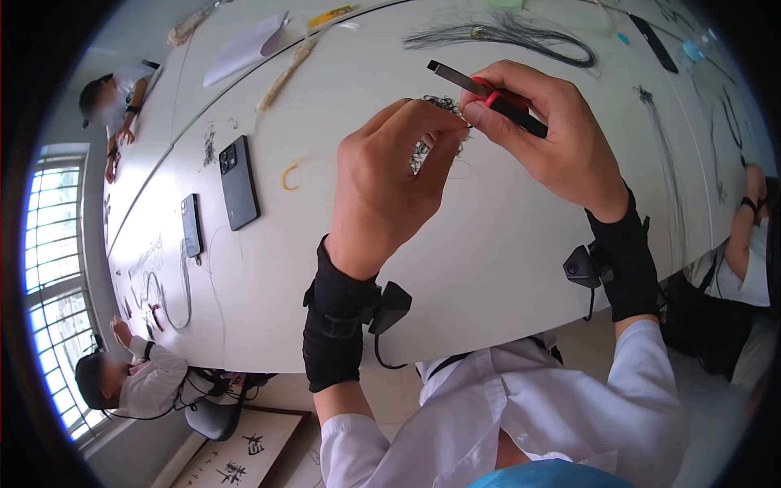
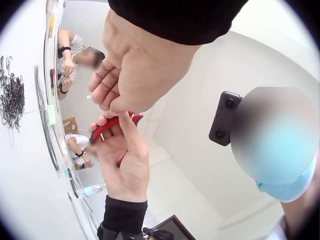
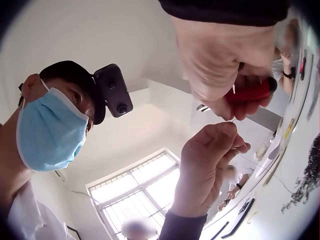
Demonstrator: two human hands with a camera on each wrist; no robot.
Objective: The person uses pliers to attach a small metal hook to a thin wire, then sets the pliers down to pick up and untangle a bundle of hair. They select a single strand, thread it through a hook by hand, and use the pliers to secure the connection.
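Red-and-black pliers (image 1: 510, 107) rest in my right hand (image 1: 553, 134), whose fingers are curled round the handles. Thumb and index finger of my left hand (image 1: 389, 167) pinch a thin wire close to the right fingertips. In the right wrist view the fine wire (image 3: 245, 158) trails from the left hand (image 3: 202, 167). Behind the hands lies a pile of small dark wire pieces (image 1: 425, 146), partly hidden by them; it also shows in the left wrist view as a dark heap (image 2: 12, 95).
Two phones (image 1: 238, 183) (image 1: 191, 226) lie on the white table (image 1: 488, 260) to the left, near a yellow curved piece (image 1: 289, 176). A bundle of dark wires (image 1: 521, 42) is at the back, long wires (image 1: 669, 171) at the right. Other people sit round the table.
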